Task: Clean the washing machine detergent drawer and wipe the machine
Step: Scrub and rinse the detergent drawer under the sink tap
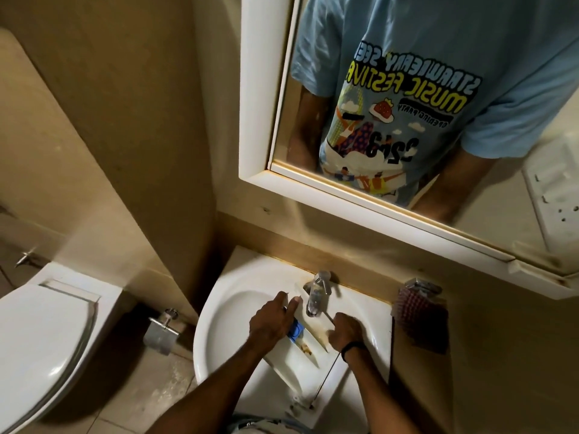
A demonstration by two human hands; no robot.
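Drawer (pixel 291 355): I am holding it in the sink (pixel 225 333) under the tap (pixel 318 292); brown residue showing.
Left hand (pixel 272 321): gripping drawer's left side.
Right hand (pixel 344 332): gripping a thin rod (pixel 326 383), fist closed.
Pending: refitting, wiping machine.

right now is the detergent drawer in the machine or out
Out: the detergent drawer lies in the sink under the tap, left hand holding it.
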